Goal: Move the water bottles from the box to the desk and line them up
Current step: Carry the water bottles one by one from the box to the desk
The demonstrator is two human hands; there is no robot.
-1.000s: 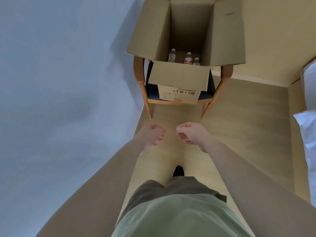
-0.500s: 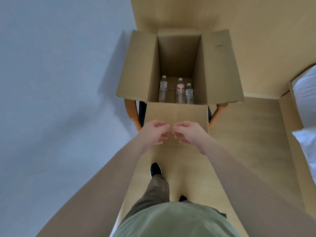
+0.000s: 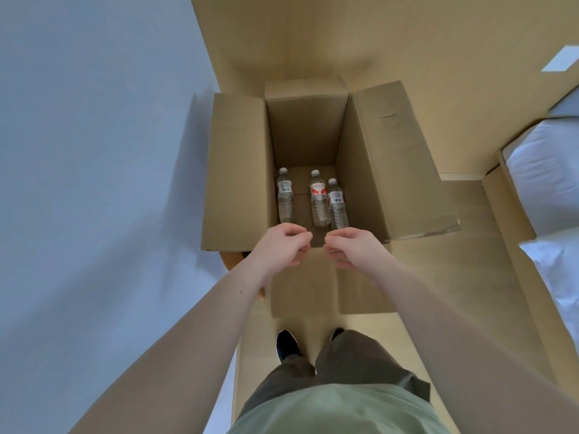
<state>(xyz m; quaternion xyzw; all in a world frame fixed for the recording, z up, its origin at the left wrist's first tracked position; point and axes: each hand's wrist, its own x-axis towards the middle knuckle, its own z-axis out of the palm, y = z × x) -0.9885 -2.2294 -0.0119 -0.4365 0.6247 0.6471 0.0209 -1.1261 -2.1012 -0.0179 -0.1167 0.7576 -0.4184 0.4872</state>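
Standing upright on the floor of the open cardboard box (image 3: 310,133), three water bottles (image 3: 319,198) wait with caps up and long axes vertical, so the coming reach has to go down past the rim and close round a neck or body from above. The left bottle (image 3: 285,195) stands alone near the left wall; the middle bottle (image 3: 318,198) and right bottle (image 3: 337,203) stand just beside each other, perhaps touching, toward the right wall.

All three lie ahead of and below the person's hands, which hover side by side over the near rim. The left hand (image 3: 279,245) is the nearer to the lone left bottle; the right hand (image 3: 354,247) sits almost directly in front of the right bottle, with the middle one between the two. Both hands have fingers loosely curled, holding nothing, knuckles close together but apart.

The side flaps are splayed outward and the near flap (image 3: 313,286) hangs down toward the person's feet, leaving the opening free. The box appears to rest on a chair, only a sliver of which shows at its left corner. No counter can be seen; a bed (image 3: 545,170) edges in at the right.
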